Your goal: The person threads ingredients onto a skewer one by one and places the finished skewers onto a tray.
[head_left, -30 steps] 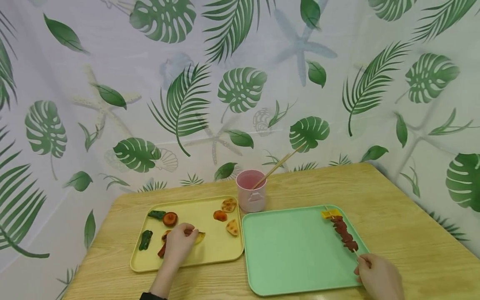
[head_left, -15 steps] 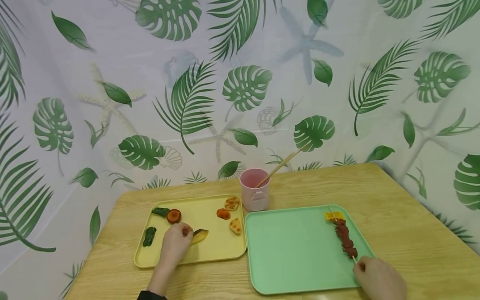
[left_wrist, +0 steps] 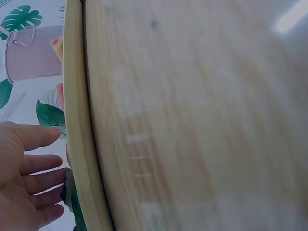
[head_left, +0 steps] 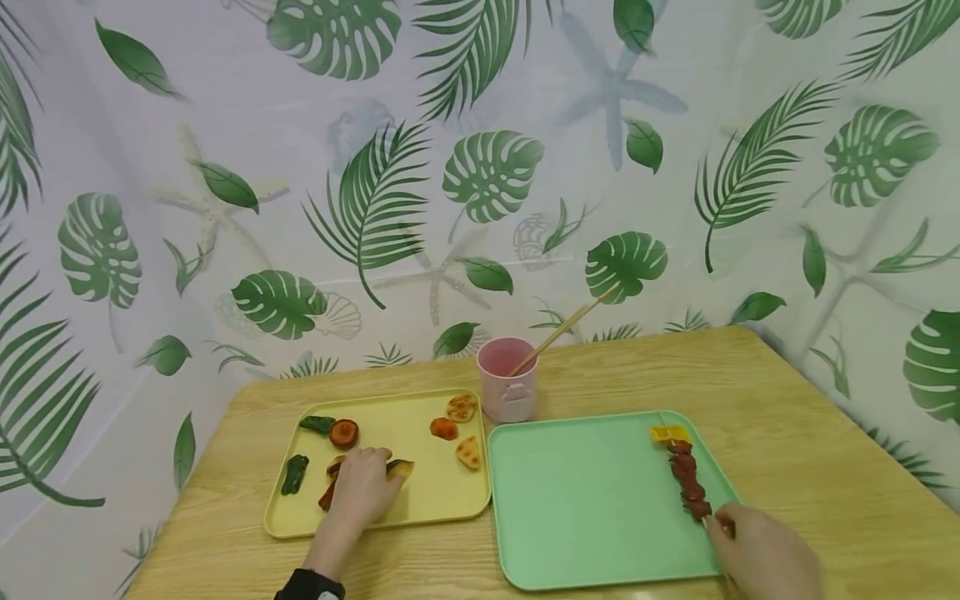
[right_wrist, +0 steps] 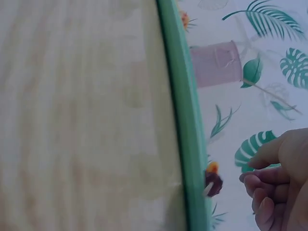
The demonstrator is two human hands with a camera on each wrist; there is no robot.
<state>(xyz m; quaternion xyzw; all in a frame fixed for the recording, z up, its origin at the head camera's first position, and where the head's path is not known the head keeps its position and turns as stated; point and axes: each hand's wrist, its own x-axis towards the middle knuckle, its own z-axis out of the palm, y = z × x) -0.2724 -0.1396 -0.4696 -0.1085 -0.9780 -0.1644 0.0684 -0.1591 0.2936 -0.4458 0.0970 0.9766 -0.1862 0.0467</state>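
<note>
My left hand [head_left: 363, 486] is over the yellow tray [head_left: 435, 500], its fingers by a yellow slice with dark skin [head_left: 401, 468]. The left wrist view shows that hand [left_wrist: 29, 178] with thumb and fingers apart, holding nothing. On the right side of the green tray [head_left: 600, 500] lies a skewer of brown meat chunks [head_left: 686, 479], with a yellow piece [head_left: 671, 434] at its far end. My right hand [head_left: 768, 550] is at the skewer's near end and partly hides it. In the right wrist view this hand [right_wrist: 281, 180] hangs loosely curled, apart from the skewer stick.
A pink cup [head_left: 508, 387] with thin sticks [head_left: 558, 333] leaning in it stands behind the trays. The yellow tray bears green pieces [head_left: 295, 474], a round brown mushroom-like piece [head_left: 344, 433], an orange piece [head_left: 444, 428] and pale browned slices [head_left: 468, 452]. A leaf-patterned sheet hangs behind the table [head_left: 630, 367].
My left hand's fingers have loosened and lowered over the yellow slice. My right hand, which held the skewer's near end, has let go and moved slightly right.
</note>
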